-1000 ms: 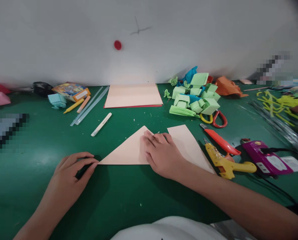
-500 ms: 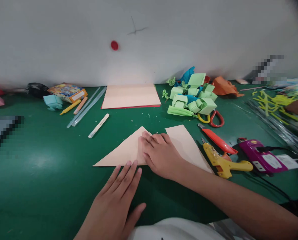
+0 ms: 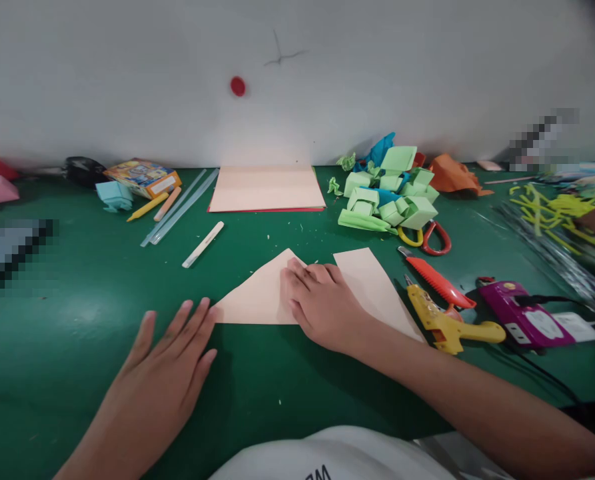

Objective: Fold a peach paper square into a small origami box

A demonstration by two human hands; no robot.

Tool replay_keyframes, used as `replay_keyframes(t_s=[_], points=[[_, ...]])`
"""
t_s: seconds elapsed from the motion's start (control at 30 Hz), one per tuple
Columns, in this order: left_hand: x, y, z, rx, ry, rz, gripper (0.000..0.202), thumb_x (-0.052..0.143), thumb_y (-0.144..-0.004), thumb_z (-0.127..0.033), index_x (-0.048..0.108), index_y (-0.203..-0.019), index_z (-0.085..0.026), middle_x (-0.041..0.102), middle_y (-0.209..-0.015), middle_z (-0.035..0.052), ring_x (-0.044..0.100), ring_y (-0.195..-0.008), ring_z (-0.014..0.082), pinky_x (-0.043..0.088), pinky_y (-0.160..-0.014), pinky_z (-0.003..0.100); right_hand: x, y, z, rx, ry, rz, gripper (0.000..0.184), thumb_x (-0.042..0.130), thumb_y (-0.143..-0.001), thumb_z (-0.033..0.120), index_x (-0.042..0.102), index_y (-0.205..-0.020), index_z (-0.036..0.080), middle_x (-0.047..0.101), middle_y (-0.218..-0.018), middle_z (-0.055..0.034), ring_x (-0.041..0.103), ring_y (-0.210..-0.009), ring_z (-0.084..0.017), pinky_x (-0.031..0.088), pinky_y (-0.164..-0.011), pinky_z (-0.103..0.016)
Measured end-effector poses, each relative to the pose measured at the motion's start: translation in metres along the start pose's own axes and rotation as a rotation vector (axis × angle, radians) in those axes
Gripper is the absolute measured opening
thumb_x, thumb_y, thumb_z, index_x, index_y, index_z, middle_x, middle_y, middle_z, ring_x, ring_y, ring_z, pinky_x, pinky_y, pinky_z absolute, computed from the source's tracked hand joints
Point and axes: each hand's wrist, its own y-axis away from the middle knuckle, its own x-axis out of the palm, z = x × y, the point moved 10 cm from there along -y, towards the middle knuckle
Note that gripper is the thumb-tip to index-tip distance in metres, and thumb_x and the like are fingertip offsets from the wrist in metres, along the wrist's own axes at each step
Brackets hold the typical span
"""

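Observation:
A folded sheet of peach paper (image 3: 257,300) lies on the green table in front of me, its left part forming a triangle and its right part reaching toward the glue gun. My left hand (image 3: 164,373) is flat with fingers spread, its fingertips on the triangle's left corner. Over the middle of the sheet, my right hand (image 3: 324,303) presses down with bent fingers held together. It covers part of the fold. Whether those fingers pinch the paper or only push on it is hard to see.
Right of the paper lie a yellow glue gun (image 3: 444,327), a red cutter knife (image 3: 440,283) and a purple power adapter (image 3: 524,313). Scissors (image 3: 436,238) poke out from green folded paper pieces (image 3: 390,187). A peach paper stack (image 3: 267,189) and a white stick (image 3: 203,245) lie farther back.
My left hand has slid left along the paper's lower edge to its left corner, fingers spreading wider. My right hand stays on the fold. The view has shifted slightly.

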Motion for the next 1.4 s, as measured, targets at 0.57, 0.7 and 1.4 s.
replay_keyframes(t_s=[0.57, 0.7, 1.4], points=[[0.008, 0.008, 0.068, -0.325, 0.301, 0.013, 0.048, 0.045, -0.100, -0.059, 0.057, -0.139, -0.034, 0.064, -0.141, 0.0028, 0.058, -0.130, 0.0321, 0.046, -0.107, 0.052, -0.003, 0.002, -0.002, 0.022, -0.028, -0.035, 0.052, 0.038, -0.103, 0.030, 0.047, -0.149, 0.009, 0.044, -0.159, -0.0161, 0.046, -0.124, -0.035, 0.031, -0.105, -0.053], [0.011, 0.007, 0.070, -0.290, 0.370, 0.022, 0.036, 0.049, -0.100, -0.057, 0.065, -0.125, -0.037, 0.061, -0.144, 0.0003, 0.054, -0.133, 0.0302, 0.039, -0.113, 0.053, -0.003, 0.002, -0.002, 0.016, -0.029, -0.041, 0.051, 0.038, -0.102, 0.029, 0.048, -0.148, 0.009, 0.045, -0.159, -0.0157, 0.047, -0.123, -0.034, 0.031, -0.105, -0.053], [0.007, 0.001, 0.069, -0.298, 0.374, 0.030, 0.036, 0.048, -0.100, -0.057, 0.075, -0.099, -0.033, 0.066, -0.135, 0.0026, 0.057, -0.127, 0.0312, 0.043, -0.109, 0.057, 0.000, -0.001, -0.006, 0.051, -0.004, 0.021, 0.054, 0.035, -0.103, 0.031, 0.042, -0.153, 0.011, 0.040, -0.163, -0.0134, 0.046, -0.125, -0.035, 0.031, -0.099, -0.053]])
